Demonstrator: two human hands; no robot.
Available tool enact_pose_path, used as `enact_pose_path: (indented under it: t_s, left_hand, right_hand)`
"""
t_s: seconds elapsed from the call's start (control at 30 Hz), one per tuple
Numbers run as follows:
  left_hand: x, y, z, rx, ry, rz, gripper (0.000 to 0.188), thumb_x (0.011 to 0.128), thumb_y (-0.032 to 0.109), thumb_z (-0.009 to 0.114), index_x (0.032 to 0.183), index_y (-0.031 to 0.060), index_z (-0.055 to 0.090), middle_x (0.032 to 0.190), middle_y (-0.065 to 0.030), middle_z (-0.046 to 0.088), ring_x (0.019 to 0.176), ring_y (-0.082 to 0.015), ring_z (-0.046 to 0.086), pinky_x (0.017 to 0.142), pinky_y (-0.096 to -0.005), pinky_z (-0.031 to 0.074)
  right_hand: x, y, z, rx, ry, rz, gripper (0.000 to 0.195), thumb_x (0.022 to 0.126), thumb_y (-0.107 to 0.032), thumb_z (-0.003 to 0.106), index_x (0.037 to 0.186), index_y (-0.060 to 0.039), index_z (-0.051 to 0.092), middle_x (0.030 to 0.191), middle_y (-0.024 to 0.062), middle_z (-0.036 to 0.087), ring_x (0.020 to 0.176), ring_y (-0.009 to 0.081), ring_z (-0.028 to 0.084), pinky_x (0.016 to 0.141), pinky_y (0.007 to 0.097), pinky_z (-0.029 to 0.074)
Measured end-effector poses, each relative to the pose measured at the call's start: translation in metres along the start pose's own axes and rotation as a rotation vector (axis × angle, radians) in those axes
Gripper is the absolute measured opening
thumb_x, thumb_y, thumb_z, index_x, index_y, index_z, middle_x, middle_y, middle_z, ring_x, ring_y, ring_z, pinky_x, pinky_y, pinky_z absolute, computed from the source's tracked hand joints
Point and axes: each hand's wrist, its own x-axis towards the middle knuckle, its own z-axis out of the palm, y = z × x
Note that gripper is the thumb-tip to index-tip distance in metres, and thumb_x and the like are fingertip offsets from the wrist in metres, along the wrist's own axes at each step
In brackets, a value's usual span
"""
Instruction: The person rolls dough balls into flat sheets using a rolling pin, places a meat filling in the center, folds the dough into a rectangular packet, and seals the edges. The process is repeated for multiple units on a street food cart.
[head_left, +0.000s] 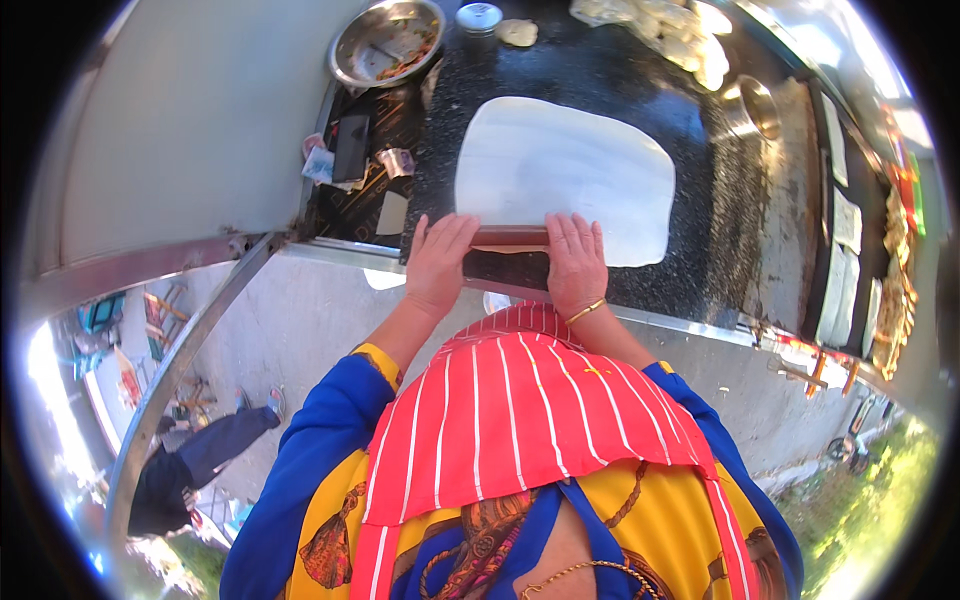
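Observation:
A wide, thin sheet of pale dough (562, 172) lies on the speckled black stone counter (697, 277) in front of me. Across its near edge runs a brown rolling pin (511, 236). My left hand (442, 259) rests over the pin's left part, fingers stretched forward and touching the dough's near left corner. Over the right part lies my right hand (576, 259), a gold bangle at its wrist. Both hands hide the pin's ends. A little dough shows just below the pin, near the counter's front edge.
At the back left are a steel bowl (360, 56) of chopped filling, a lidded jar (478, 18) and a small dough piece (517, 32). Banknotes (319, 165) lie left. Plastic-covered dough (667, 34), a metal bowl (750, 109) and flat dough strips (838, 292) are right. A person (202, 457) is lower left.

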Motion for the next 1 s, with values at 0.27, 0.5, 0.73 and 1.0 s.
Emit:
enact_pose_path:
  t_s: [0.27,0.5,0.73,1.0]
  left_hand:
    - [0.046,0.061,0.000,-0.220,-0.001,0.190,0.042,0.080,0.004,0.064,0.122,0.0075,0.066,0.115,-0.0060,0.068,0.108,-0.0251,0.062,0.099,-0.0425,0.041]
    - [0.110,0.113,0.080,-0.087,-0.170,0.167,0.067,0.093,0.028,0.061,0.149,-0.0008,0.040,0.162,-0.0190,0.029,0.152,-0.0387,0.023,0.119,-0.0595,0.020]
    - [0.233,0.112,0.109,0.251,-0.013,-0.028,0.066,0.095,0.032,0.056,0.151,0.0016,0.039,0.164,-0.0166,0.027,0.154,-0.0321,0.020,0.120,-0.0640,0.010]
    - [0.300,0.099,0.126,0.263,0.100,-0.009,0.057,0.100,0.028,0.047,0.151,0.0028,0.041,0.164,-0.0155,0.028,0.154,-0.0339,0.019,0.121,-0.0607,0.004]
  right_hand:
    - [-0.018,0.058,-0.064,0.103,0.051,0.061,0.042,0.079,-0.005,0.068,0.121,-0.0073,0.064,0.114,0.0108,0.063,0.110,0.0328,0.057,0.097,0.0440,0.046]
    - [-0.031,0.149,-0.052,-0.090,0.041,0.369,0.050,0.100,-0.023,0.051,0.146,-0.0041,0.048,0.154,0.0147,0.044,0.145,0.0362,0.035,0.121,0.0460,0.026]
    - [0.081,0.221,-0.036,-0.269,0.092,0.398,0.056,0.100,-0.033,0.051,0.149,-0.0087,0.046,0.159,0.0131,0.039,0.149,0.0363,0.029,0.121,0.0553,0.020]
    - [0.157,0.267,-0.029,-0.265,0.177,0.322,0.049,0.100,-0.032,0.053,0.144,-0.0085,0.051,0.152,0.0138,0.047,0.146,0.0329,0.035,0.119,0.0547,0.024]
